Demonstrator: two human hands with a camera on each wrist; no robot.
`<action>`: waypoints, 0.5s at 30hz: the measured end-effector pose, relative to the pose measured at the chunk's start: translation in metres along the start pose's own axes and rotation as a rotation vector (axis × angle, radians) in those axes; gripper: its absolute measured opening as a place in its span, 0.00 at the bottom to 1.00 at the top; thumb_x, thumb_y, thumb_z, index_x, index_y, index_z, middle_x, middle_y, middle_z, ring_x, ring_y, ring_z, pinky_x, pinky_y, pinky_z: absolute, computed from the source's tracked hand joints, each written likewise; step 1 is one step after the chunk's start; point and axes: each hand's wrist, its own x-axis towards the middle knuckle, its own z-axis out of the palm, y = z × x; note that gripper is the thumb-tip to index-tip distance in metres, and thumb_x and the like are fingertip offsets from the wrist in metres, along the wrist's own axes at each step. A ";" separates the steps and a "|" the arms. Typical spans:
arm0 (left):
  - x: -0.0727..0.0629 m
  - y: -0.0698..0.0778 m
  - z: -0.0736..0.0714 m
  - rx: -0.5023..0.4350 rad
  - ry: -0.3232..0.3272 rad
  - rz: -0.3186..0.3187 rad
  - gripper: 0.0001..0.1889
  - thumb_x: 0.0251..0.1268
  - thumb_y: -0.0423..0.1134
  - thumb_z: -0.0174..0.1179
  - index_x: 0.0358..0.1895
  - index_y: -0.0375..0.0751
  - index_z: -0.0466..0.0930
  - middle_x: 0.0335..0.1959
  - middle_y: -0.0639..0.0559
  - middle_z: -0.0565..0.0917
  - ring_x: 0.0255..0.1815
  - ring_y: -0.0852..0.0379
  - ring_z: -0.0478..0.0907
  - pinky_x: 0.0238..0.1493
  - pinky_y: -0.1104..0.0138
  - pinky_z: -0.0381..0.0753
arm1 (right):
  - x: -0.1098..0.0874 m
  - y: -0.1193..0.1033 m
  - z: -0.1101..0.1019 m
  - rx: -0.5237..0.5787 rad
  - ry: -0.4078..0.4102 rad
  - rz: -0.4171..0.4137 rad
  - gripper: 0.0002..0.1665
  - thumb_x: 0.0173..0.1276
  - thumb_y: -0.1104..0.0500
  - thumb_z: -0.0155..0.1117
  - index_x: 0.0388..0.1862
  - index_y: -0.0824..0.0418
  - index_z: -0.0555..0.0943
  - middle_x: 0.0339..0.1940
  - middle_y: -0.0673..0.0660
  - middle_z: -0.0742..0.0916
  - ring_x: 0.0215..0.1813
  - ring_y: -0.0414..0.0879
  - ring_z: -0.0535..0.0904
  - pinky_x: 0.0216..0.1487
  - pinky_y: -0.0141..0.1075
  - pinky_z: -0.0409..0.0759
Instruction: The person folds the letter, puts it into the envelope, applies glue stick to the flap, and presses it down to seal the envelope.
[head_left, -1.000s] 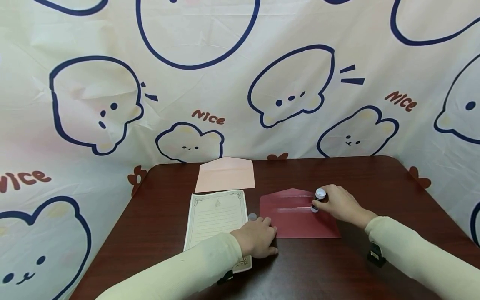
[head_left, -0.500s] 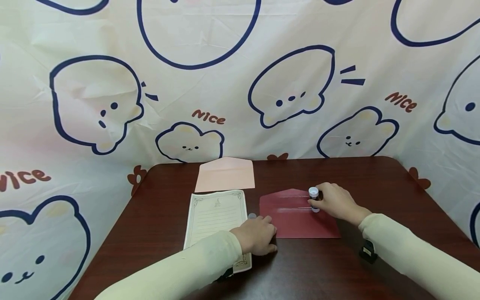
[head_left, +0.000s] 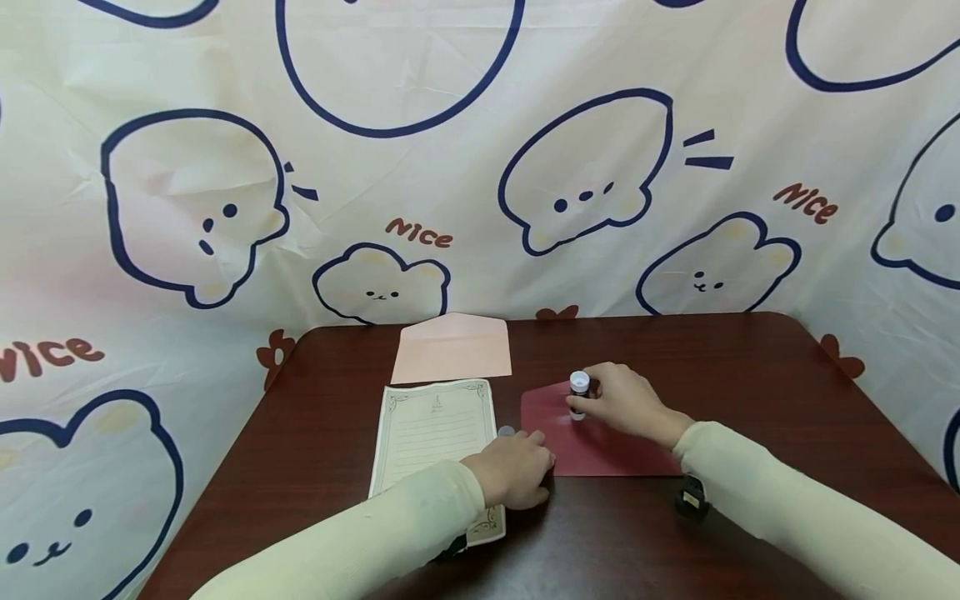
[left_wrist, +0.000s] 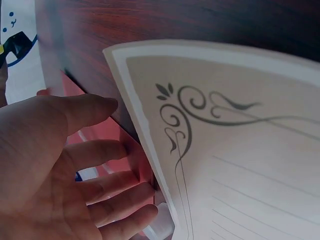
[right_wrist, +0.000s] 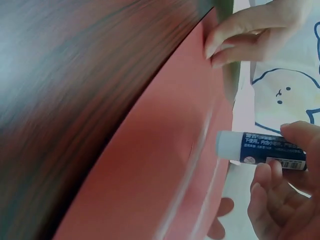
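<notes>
A red envelope [head_left: 600, 457] lies on the table with its flap toward the back. My right hand [head_left: 628, 402] grips a dark-labelled glue stick [right_wrist: 265, 150] between thumb and fingers, its white end down at the envelope's upper left area. Two shiny streaks run along the red paper in the right wrist view. My left hand [head_left: 513, 468] is spread low at the envelope's front left corner, fingertips resting on that edge. A small translucent cap [head_left: 506, 432] stands just beyond the left fingers. Under the left wrist lies a cream lined letter sheet [head_left: 435, 425].
A pale pink envelope [head_left: 452, 354] lies at the back of the brown table [head_left: 675, 533], behind the letter sheet. A white cloth [head_left: 480, 192] with cartoon drawings hangs along the back and sides of the table.
My right hand has moved left across the red envelope with the glue stick, from near its right part to its left part. The left hand has stayed in place.
</notes>
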 end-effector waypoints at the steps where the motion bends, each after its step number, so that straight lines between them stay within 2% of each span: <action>1: 0.000 0.000 0.000 -0.001 0.000 0.000 0.13 0.64 0.53 0.65 0.48 0.54 0.87 0.43 0.56 0.81 0.42 0.59 0.79 0.45 0.67 0.81 | 0.002 -0.001 0.003 0.024 -0.003 0.002 0.12 0.66 0.49 0.72 0.40 0.55 0.87 0.27 0.49 0.85 0.27 0.42 0.73 0.26 0.35 0.70; 8: -0.001 0.001 0.000 -0.014 0.001 -0.006 0.13 0.64 0.52 0.66 0.47 0.53 0.87 0.43 0.55 0.81 0.41 0.59 0.79 0.44 0.67 0.81 | 0.009 -0.009 0.018 0.107 -0.041 0.036 0.12 0.66 0.50 0.72 0.43 0.55 0.87 0.32 0.51 0.86 0.29 0.43 0.74 0.29 0.35 0.72; 15: 0.000 0.002 0.000 0.004 -0.003 -0.006 0.14 0.64 0.52 0.66 0.47 0.52 0.87 0.44 0.54 0.81 0.42 0.59 0.78 0.45 0.67 0.82 | 0.011 -0.014 0.022 0.045 -0.068 0.037 0.10 0.65 0.50 0.73 0.39 0.55 0.87 0.28 0.49 0.86 0.28 0.42 0.75 0.29 0.35 0.72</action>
